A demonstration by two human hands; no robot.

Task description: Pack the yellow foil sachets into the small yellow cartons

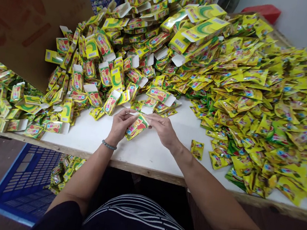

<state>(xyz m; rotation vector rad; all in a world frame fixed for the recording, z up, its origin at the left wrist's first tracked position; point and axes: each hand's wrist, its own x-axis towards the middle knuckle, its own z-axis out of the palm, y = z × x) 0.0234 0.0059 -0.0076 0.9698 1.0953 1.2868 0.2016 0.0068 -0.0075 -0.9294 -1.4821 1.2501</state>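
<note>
Hands [121, 123] [163, 129], two, hold one carton [137, 126]; one sachet [196, 150] lies apart.

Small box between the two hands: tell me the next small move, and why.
Probably press the far end of the small box with the right hand, steadying it with the left hand. Both hands have their fingers at that end, though they hide whether its flap is tucked.

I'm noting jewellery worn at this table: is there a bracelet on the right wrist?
No, the bracelet circles the wrist of the left hand, while the right hand has a bare wrist.
</note>
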